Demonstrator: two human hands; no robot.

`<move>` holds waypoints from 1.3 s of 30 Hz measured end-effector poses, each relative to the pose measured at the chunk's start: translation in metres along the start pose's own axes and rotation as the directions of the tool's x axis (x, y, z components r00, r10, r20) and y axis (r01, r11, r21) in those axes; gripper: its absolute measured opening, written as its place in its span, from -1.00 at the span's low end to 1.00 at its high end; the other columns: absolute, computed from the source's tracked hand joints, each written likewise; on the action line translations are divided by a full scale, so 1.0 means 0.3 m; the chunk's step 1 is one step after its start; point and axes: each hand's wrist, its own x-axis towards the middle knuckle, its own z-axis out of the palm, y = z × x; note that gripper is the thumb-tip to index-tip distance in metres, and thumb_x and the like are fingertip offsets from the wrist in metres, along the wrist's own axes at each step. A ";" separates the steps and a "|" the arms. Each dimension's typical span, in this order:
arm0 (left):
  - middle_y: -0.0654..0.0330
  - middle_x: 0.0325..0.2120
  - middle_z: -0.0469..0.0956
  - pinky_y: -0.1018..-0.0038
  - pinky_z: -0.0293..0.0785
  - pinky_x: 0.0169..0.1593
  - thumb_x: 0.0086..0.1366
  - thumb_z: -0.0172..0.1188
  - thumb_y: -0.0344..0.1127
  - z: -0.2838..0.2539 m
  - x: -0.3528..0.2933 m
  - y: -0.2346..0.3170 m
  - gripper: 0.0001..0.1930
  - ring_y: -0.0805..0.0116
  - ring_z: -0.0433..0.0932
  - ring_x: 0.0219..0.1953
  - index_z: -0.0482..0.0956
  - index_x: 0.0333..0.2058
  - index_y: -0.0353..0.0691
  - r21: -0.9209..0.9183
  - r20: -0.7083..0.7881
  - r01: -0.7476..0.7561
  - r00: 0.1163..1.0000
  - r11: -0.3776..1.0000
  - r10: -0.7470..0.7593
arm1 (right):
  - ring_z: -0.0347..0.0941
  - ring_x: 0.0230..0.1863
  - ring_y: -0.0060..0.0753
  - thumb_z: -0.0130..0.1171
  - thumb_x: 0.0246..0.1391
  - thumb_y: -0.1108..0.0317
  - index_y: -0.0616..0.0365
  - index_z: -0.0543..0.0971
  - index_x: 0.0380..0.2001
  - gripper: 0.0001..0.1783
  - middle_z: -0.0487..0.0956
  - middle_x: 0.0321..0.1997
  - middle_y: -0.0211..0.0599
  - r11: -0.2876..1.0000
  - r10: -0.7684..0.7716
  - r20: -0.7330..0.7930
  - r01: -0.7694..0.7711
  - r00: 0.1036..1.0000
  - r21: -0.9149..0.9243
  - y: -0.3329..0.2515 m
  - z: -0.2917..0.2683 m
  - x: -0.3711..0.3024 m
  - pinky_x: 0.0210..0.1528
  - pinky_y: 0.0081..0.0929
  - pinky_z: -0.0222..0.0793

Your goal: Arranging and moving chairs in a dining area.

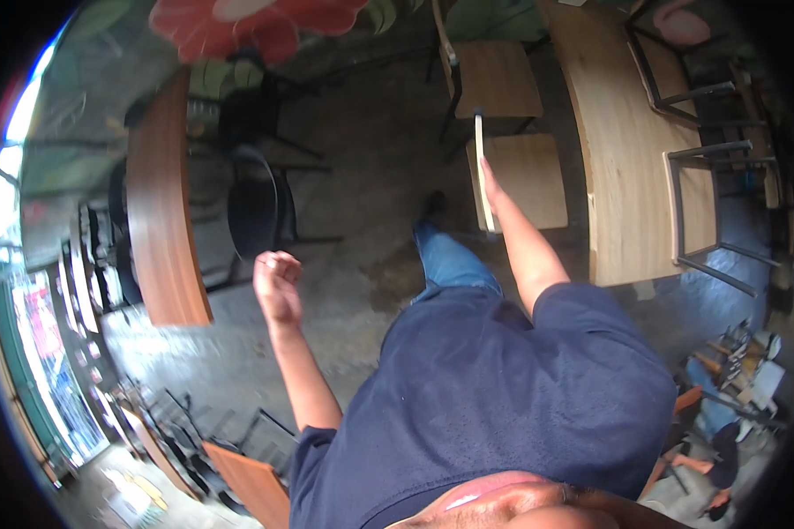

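the left hand (278, 280) is held out, loosely clenched; further out, the right arm (528, 247) stretches forward, its right hand (491, 189) against a wooden chair's (525, 187) backrest (480, 145), whether gripping i cannot tell; the backrest's narrow, pale edge runs lengthwise away from the body, the tan seat (538, 167) facing right, towards a light-wood table (622, 159)

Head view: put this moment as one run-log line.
right grip: touching backrest of nearer wooden chair | left grip: curled, near black chair | pale tabletop: right of wooden chair

The chair seat (531, 183) looks like smooth wood, the floor (172, 348) glossy.
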 end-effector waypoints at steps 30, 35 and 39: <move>0.15 -0.30 0.52 0.39 0.35 -0.42 0.23 -0.06 0.04 0.356 1.288 -0.851 -0.52 0.33 0.48 -0.39 0.32 -0.05 -0.22 0.867 -0.019 0.491 0.192 0.080 -0.981 | 0.26 -0.66 -0.66 0.05 0.09 0.16 0.07 0.40 -0.52 -0.76 0.34 -0.63 -0.49 0.913 0.141 -0.140 -0.074 0.980 0.401 0.026 0.284 -0.620 -0.62 -0.69 0.21; 0.03 0.05 0.37 0.21 0.26 0.01 0.17 -0.23 0.32 0.420 1.183 -0.865 -0.15 0.14 0.39 0.03 0.01 0.24 -0.24 0.787 -0.019 0.616 -0.031 -0.035 -0.999 | 0.32 -0.62 -0.66 0.03 0.11 0.19 0.14 0.42 -0.56 -0.72 0.36 -0.60 -0.45 0.929 -0.028 -0.318 0.142 0.948 0.341 -0.114 0.696 -0.863 -0.60 -0.74 0.23; 0.09 0.15 0.27 0.16 0.08 0.15 0.02 -0.29 0.51 0.498 1.122 -0.869 0.00 0.13 0.25 0.16 0.06 0.24 -0.21 0.597 0.173 0.802 -0.140 -0.009 -0.975 | 0.27 -0.47 -0.67 -0.04 0.17 0.14 0.15 0.39 -0.36 -0.73 0.35 -0.46 -0.47 0.670 -0.054 -0.430 0.351 0.901 0.654 -0.050 0.994 -0.968 -0.42 -0.75 0.21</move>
